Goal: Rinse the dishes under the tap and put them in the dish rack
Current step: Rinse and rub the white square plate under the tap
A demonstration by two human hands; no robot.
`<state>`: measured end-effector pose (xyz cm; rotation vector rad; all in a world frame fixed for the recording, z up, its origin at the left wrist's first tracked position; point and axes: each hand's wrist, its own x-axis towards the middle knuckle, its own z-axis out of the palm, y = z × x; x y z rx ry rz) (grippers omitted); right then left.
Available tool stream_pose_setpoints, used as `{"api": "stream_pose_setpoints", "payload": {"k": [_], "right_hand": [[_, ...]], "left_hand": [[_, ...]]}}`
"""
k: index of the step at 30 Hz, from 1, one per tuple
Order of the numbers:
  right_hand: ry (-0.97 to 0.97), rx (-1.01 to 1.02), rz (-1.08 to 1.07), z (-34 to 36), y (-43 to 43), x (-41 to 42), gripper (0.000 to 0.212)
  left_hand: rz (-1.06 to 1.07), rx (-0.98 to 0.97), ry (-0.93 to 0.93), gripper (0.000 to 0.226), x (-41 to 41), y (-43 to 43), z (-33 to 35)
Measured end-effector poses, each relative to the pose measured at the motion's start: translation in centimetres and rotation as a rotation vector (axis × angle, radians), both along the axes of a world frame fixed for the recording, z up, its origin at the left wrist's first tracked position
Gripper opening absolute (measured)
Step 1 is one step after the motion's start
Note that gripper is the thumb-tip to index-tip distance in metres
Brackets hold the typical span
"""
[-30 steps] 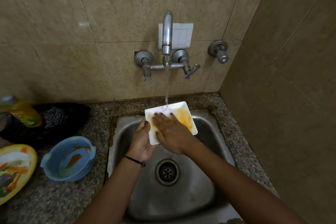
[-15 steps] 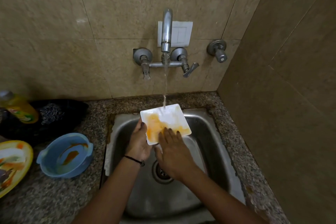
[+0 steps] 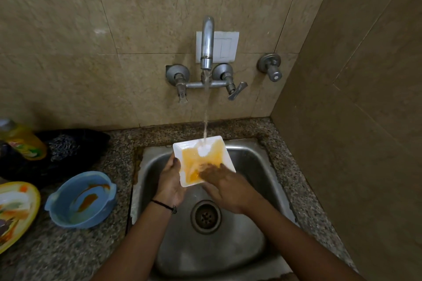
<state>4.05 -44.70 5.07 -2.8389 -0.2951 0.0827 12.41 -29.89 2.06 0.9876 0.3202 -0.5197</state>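
Square white plate smeared with orange sauce held over steel sink, water stream from chrome wall tap striking plate's far centre. Left hand grip closed on plate's left edge, thumb on top. Right hand flat, fingers spread on plate's near right part, grip holding nothing. Left of left-hand grip on speckled granite bench: blue plastic bowl with orange residue, then yellow patterned plate.

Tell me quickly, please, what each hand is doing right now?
Left hand: closed on the square white plate's left edge.
Right hand: open, fingers flat on the plate's orange residue.
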Motion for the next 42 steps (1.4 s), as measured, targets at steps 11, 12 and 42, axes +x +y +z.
{"api": "stream_pose_setpoints", "payload": {"k": [11,12,42], "right_hand": [[-0.011,0.035,-0.029,-0.6,2.5,4.5,0.070],[-0.006,0.069,0.000,-0.6,3.1,4.1,0.064],[-0.061,-0.036,0.011,-1.7,1.9,4.5,0.066]], "left_hand": [[-0.043,-0.062,0.025,0.038,-0.5,-0.9,1.2],[-0.037,-0.049,0.020,0.038,-0.5,-0.9,1.1],[-0.058,0.016,-0.030,0.036,-0.9,0.0,1.3]]}}
